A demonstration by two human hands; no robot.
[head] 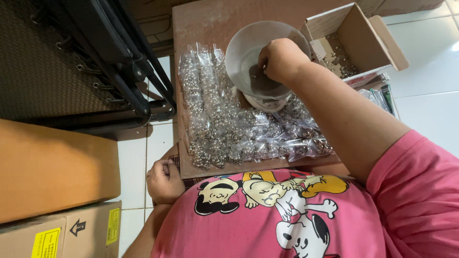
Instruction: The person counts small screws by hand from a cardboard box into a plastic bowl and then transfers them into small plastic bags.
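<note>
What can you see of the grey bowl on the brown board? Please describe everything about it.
The grey bowl is round, plain and matt, and looks like plastic. It sits on a pale round base, perhaps a small scale, on the brown board, beside the open cardboard box and above the clear bags of small metal parts. It looks nearly empty. The right hand reaches into it, fingers closed, apparently on small metal pieces. The left hand rests apart, at the board's near corner.

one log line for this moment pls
right hand in grey bowl | left hand fisted at board edge | bagged metal bits on board
</note>
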